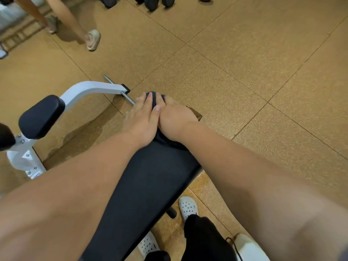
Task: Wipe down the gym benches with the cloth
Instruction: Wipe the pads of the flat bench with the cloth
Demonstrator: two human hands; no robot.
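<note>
The black padded bench (150,176) is being leaned over, and at its far end the dark cloth (154,99) is being pressed flat by the straight fingers of the left hand (143,117) and gripped by the curled fingers of the right hand (175,119). Beyond that end, open tan floor (235,68) is being stood on by another person (92,39) at far left. A white frame (90,88) is being kept just left of the bench, and dumbbells (150,3) at the farthest edge.

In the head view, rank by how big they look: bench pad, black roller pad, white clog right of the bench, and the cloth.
1. bench pad
2. black roller pad
3. white clog and cloth: unsure, the left hand and right hand cover most of the cloth.
</note>
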